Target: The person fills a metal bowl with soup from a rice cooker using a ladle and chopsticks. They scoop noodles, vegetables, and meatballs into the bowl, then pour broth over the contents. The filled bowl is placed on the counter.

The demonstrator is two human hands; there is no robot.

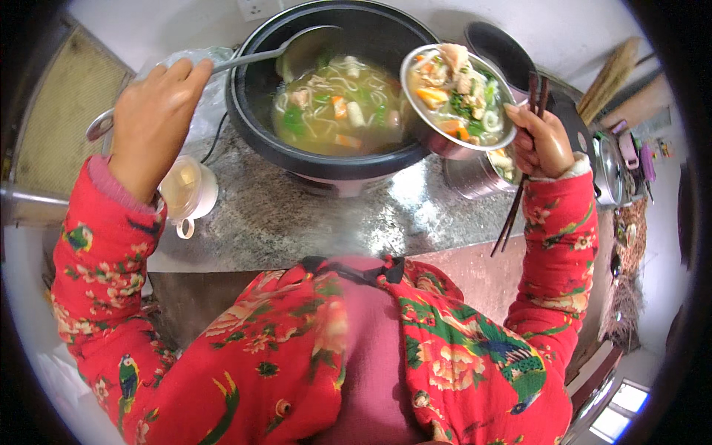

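Observation:
My left hand (158, 108) grips the handle of a metal ladle (250, 59). The ladle's bowl tilts inside a black electric cooking pot (328, 162), just over the broth or partly in it; I cannot tell which. Noodle soup (339, 114) with green leaves, orange pieces and pale chunks fills the pot's lower part. My right hand (542, 139) holds a stainless steel bowl (453, 146) by its rim, thumb on the edge, close to the pot's right side. Noodles, greens and meat-like pieces heap up in that bowl. Two dark chopsticks (514, 206) are clasped in the same hand, pointing down.
Below the held bowl, a second metal bowl (475, 175) with food stands on the speckled stone countertop (272, 222). At left are a clear plastic container (181, 186), a white mug (207, 194) and a plastic bag (203, 119). Behind lies a black pan (503, 53); a broom (609, 80) leans at right.

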